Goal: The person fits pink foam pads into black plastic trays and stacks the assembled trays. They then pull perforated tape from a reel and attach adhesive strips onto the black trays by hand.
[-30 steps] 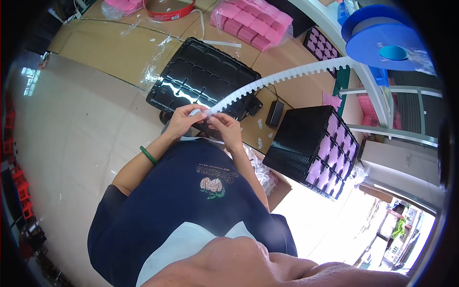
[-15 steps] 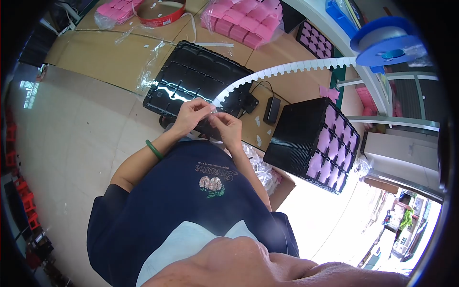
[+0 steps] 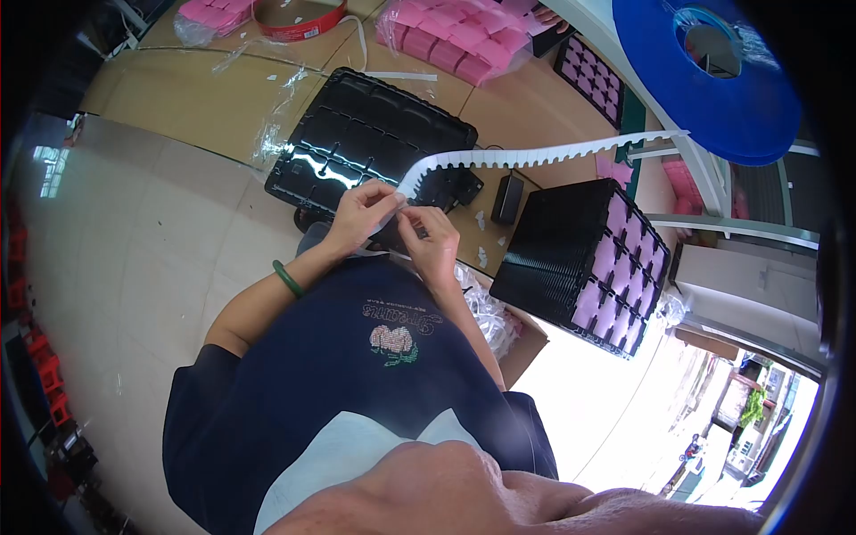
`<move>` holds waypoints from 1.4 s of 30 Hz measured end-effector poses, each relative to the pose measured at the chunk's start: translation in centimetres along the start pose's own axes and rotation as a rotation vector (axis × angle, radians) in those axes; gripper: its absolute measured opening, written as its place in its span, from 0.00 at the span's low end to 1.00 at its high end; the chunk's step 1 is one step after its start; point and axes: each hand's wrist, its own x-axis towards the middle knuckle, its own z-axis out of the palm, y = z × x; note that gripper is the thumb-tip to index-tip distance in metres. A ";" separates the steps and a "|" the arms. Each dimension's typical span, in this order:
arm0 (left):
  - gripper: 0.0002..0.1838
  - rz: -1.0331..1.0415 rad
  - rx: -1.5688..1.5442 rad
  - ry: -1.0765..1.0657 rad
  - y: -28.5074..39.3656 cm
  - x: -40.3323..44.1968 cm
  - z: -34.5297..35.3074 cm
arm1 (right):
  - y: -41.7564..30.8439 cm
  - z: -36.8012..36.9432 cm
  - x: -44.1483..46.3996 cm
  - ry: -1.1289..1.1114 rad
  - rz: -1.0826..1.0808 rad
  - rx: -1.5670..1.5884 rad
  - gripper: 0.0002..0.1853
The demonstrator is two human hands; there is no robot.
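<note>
My left hand (image 3: 364,214), with a green bangle on its wrist, pinches a white notched strip (image 3: 499,159) near its lower end. My right hand (image 3: 432,242) is beside it, thumb and fingertips drawn together at the strip's edge; whatever they hold is too small to make out. From my hands the strip curves up, then runs right to a large blue reel (image 3: 651,80). Just beyond my hands, a shiny black moulded tray (image 3: 374,134) lies on the table.
A stack of black trays (image 3: 557,259) with pink pads stands at right. Bagged pink pads (image 3: 446,40) and a red tape ring (image 3: 303,28) lie at the back. A black adapter (image 3: 508,198) is near the stack. Another person's hand (image 3: 547,15) shows at the top.
The blue reel has turned its flat face toward me and looks larger and higher. The strip's high arch has flattened. My right hand has shifted slightly right; another person's hand has appeared at the top.
</note>
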 end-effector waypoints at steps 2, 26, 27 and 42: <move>0.05 0.124 0.038 0.035 -0.4 -0.1 0.1 | -0.4 0.0 0.1 0.016 -0.089 -0.074 0.05; 0.10 -0.074 -0.076 0.140 -0.7 -0.5 -2.0 | 9.7 -1.0 2.9 -0.705 -0.077 -0.673 0.07; 0.10 -0.079 -0.077 0.141 -0.8 -0.6 -2.1 | 10.0 -0.8 3.0 -0.729 -0.087 -0.696 0.07; 0.09 -0.133 -0.054 0.129 -0.4 -0.8 -2.2 | 11.1 -0.2 2.3 -0.675 -0.065 -0.601 0.09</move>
